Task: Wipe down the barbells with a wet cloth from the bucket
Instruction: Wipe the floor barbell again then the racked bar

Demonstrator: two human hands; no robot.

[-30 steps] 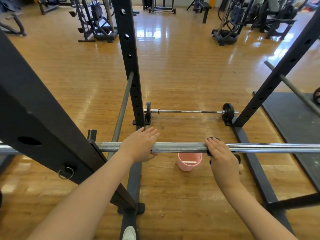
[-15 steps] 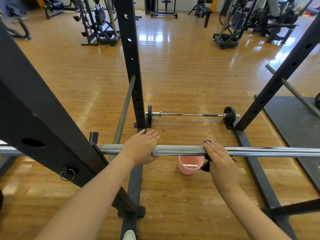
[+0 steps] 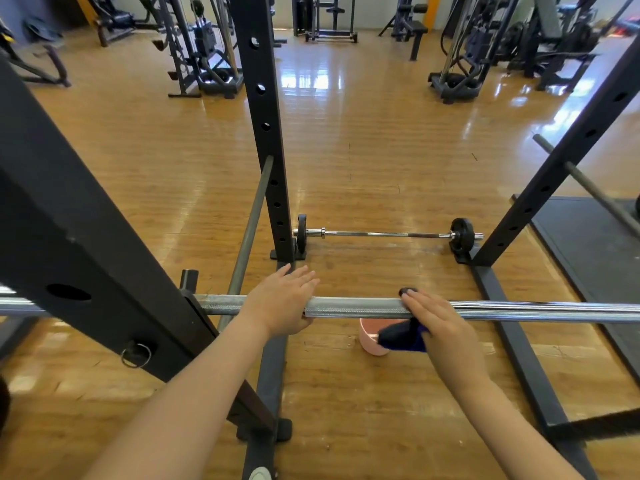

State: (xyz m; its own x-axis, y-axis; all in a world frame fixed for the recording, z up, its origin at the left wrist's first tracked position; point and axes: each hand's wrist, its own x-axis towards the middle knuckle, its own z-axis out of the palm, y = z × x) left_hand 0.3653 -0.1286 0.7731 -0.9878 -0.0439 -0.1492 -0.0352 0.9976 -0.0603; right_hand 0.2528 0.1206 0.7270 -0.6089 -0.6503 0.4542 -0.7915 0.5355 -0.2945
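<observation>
landmark: racked barbell point(image 3: 363, 307), steel shaft running straight left-right across the view, resting in the squat rack point(image 3: 104, 271) on its left side
left hand point(image 3: 282, 299): laid flat on top of the shaft left of centre, fingers straight and together, reaching over the far side; thumb looks tucked under the bar; holds nothing else, seems only to steady the bar
right hand point(image 3: 440, 323): on the shaft right of the left hand, fingers fairly straight, pressing a dark blue cloth point(image 3: 401, 336) against the bar
cloth: draped over the shaft under the right palm; a bit shows past the fingertips on the far side, the bulk hangs on the near side below the bar
bucket point(image 3: 372, 339): pink, on the floor directly below the bar, under the cloth, partly hidden by it
key relation: wipe travel has to follow the shaft's long axis; knurled stretch between the hands lies to the left of the cloth, smooth bright length runs off to the right; right hand is the one on the cloth
second barbell point(image 3: 384, 233): on the floor beyond the racked bar, parallel to it, small black plates on both ends, not being touched
step (judgement): mid-wipe on the racked bar; floor bar likely still to do
writing: no brand or label readable on bar, plates, bucket or rack
</observation>
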